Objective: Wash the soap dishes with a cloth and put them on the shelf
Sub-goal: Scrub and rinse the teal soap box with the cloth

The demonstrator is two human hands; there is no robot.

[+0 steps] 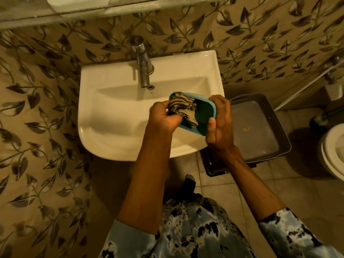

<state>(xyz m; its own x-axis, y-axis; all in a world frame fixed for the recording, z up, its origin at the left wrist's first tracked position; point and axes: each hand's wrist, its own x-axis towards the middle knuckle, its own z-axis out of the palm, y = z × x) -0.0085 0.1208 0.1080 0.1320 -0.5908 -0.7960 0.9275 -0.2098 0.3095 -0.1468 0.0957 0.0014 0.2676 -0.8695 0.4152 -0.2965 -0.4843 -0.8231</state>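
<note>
A blue soap dish [203,113] is held tilted over the right side of the white sink [111,112]. My right hand [219,123] grips its right edge, thumb on the rim. My left hand [163,116] presses a striped black-and-beige cloth [183,108] into the dish's left half. The cloth covers part of the dish's inside. A shelf [130,6] runs along the wall above the sink, with a white object [78,2] on it at the top edge of the view.
A metal tap [142,66] stands at the back of the sink. A dark plastic basket [260,127] sits on the floor right of the sink. A white toilet [333,151] is at the far right. Leaf-patterned tiles cover the walls.
</note>
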